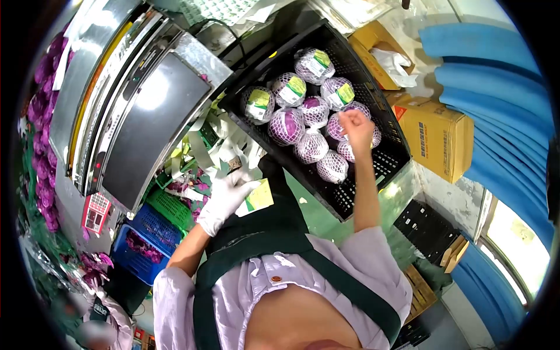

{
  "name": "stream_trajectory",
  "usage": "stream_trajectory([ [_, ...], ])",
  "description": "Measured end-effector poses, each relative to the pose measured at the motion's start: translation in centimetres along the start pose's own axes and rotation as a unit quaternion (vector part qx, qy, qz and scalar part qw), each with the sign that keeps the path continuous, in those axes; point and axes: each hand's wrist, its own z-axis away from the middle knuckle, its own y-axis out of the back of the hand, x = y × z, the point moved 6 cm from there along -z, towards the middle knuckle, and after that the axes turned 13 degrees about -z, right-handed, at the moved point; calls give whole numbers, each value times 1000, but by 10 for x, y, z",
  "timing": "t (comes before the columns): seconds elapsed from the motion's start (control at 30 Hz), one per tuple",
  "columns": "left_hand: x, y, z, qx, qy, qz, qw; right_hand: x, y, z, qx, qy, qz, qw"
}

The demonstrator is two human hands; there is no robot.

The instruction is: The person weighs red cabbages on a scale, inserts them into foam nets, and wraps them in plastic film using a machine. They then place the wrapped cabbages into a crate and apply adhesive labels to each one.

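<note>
My left hand [224, 201], in a white glove, pinches a yellow-green and white label [259, 197] in front of the dark apron. Over the right part of a black plastic crate [378, 109] is my bare right hand [358, 129], its fingers curled together; whatever they may hold is too small to make out. Just below and beside that hand lie several red cabbages [287, 126] in white foam nets. Some cabbages at the back, such as one netted cabbage [315, 65], carry yellow-green labels; the nearer ones show none.
A metal machine with a dark flat plate [154, 125] stands left of the crate. Below it are a green basket [170, 210] and a blue basket [129, 259] with purple scraps. Cardboard boxes [434, 134] stand right. Another person [105, 318] is at lower left.
</note>
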Motion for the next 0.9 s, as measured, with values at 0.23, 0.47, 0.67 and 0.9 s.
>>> stream_trajectory([
  [0.23,14,-16,1,126,4,166,978,14,-119,128,-395,-240,-187,867],
  [0.47,31,-23,-2,3,-39,-95,995,13,-60,55,-125,-51,-17,991],
  [0.67,-8,-28,30,-178,54,141,972,91,-88,-29,-158,92,337,924],
  [0.9,-1,-19,29,-142,59,139,978,90,-114,-26,-110,260,391,876],
])
